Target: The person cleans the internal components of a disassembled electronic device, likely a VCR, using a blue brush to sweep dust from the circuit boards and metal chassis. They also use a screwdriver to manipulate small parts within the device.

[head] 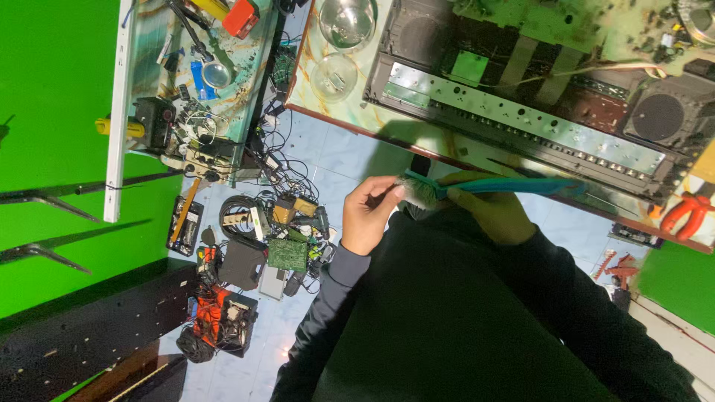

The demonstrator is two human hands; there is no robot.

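My right hand (pixel 493 214) grips the handle of a teal brush (pixel 514 184), held level just in front of the table edge. My left hand (pixel 369 216) pinches the brush's whitish bristles (pixel 421 190) with its fingertips. Both hands are close to my chest, above my dark sleeves. Just beyond them on the table lies an opened electronic device (pixel 521 123), with a long metal strip, green circuit boards and round speakers showing.
Two clear glass bowls (pixel 344 26) stand on the marbled table (pixel 328 112) left of the device. Red-handled pliers (pixel 689 210) lie at the right edge. A cluttered tool shelf (pixel 194 82) hangs at left. Electronic parts and cables (pixel 261 246) are piled on the tiled floor.
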